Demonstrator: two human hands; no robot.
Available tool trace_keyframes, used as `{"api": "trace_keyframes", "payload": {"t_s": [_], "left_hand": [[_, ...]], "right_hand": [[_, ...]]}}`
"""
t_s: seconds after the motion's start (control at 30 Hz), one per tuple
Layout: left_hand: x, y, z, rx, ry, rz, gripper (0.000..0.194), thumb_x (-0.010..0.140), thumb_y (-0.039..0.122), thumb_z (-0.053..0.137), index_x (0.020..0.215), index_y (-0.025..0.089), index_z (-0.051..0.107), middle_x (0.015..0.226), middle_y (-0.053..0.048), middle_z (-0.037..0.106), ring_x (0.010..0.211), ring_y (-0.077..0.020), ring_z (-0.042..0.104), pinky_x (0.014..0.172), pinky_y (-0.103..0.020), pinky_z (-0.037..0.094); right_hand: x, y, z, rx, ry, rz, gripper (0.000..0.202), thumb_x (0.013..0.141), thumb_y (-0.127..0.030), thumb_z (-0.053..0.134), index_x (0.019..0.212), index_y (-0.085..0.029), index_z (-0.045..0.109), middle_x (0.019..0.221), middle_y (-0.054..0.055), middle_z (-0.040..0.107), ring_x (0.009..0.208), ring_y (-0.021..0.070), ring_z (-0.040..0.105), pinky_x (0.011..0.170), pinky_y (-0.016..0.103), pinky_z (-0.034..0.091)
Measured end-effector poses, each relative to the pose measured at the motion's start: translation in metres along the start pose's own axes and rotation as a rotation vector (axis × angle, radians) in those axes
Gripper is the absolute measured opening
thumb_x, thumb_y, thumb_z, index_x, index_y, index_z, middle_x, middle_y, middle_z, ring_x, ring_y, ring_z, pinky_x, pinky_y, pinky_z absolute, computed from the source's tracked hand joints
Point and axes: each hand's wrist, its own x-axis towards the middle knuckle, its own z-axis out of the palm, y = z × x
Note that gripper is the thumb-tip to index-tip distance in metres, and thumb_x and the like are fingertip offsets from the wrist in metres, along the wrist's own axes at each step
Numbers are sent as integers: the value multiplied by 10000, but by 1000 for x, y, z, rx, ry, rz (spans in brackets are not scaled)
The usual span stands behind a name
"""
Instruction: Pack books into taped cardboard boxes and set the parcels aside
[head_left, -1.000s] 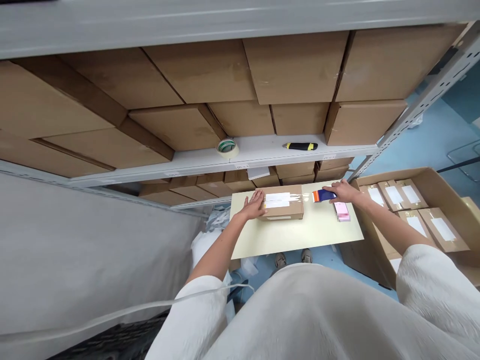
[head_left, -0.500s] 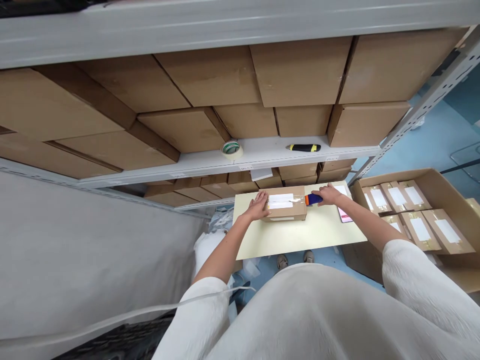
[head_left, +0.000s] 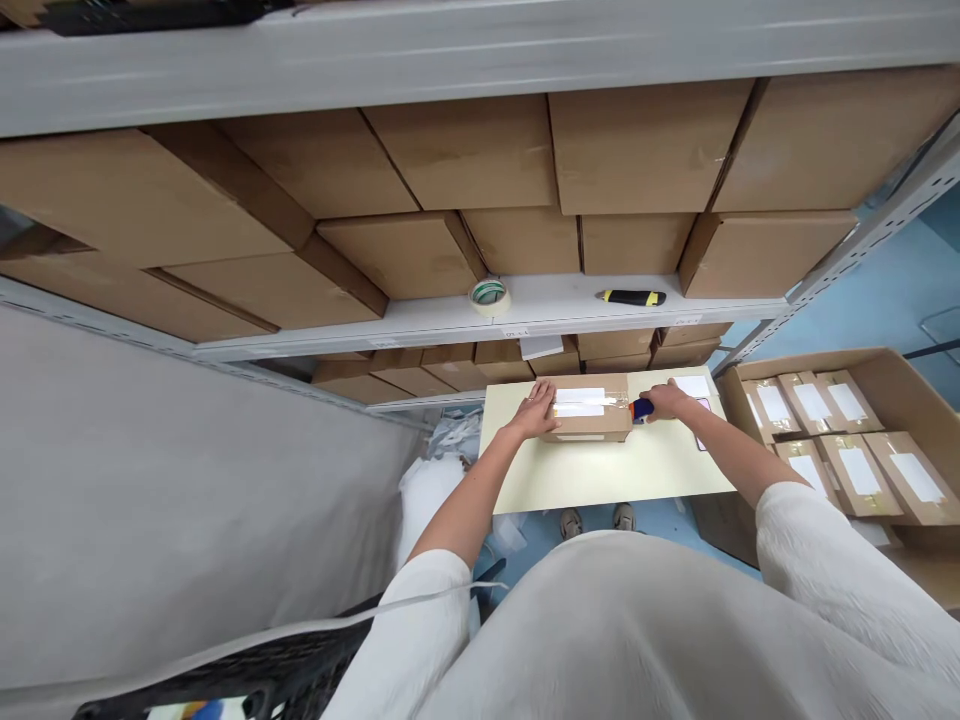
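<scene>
- We have our left hand (head_left: pixel 534 410) laid flat on the left end of a brown cardboard box (head_left: pixel 606 423), its fingers extended and slightly apart on the top face, with nothing pinched between them.
- Our right hand (head_left: pixel 664 401) has its fingers curled around a dark blue and orange handheld tool (head_left: pixel 643 409), whose orange edge sits at the box's right end; we cannot tell whether the two touch.
- The box lies lengthwise across the far part of a pale yellow rectangular table (head_left: pixel 600 480), between our hands, with a white rectangular label (head_left: pixel 580 402) on top and clear, shiny tape running toward the right end.
- Near our right hand we see a white sheet of paper (head_left: pixel 691 385) at the table's far right corner and a flat, dark-edged pinkish object (head_left: pixel 701 444), mostly hidden by our forearm.
- To the right of the table stands a large open brown carton (head_left: pixel 911 385), holding smaller labelled brown boxes (head_left: pixel 859 470).
- Beyond the table, we face a light grey metal shelf (head_left: pixel 555 292) with a cream tape roll with a green inner ring (head_left: pixel 490 297), a black and yellow utility knife (head_left: pixel 634 298) and stacked plain brown cartons (head_left: pixel 461 150).
</scene>
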Motion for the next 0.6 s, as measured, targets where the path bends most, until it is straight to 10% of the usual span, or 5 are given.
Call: {"api": "trace_keyframes", "payload": {"t_s": [0.33,0.6], "left_hand": [[3,-1,0,28,8,15,1099,865,502,722,1757,193,160,1851,-151,15,1713,-342,-49,1362,-508,207],[-5,5,0,28,44,21,1058,875,459,745,1748,202,205,1850,-158,83,1718,-331,-16,1360,-503,211]], "right_hand": [[-56,33,27,463,240,293,593,1002,-617,493,1452,-272,671,1316,114,784,1143,329,745,935,416,565],[-106,8,-2,597,605,97,581,1050,-383,341,1573,-254,560,1455,100,710,1268,327,679,1063,462,557]]}}
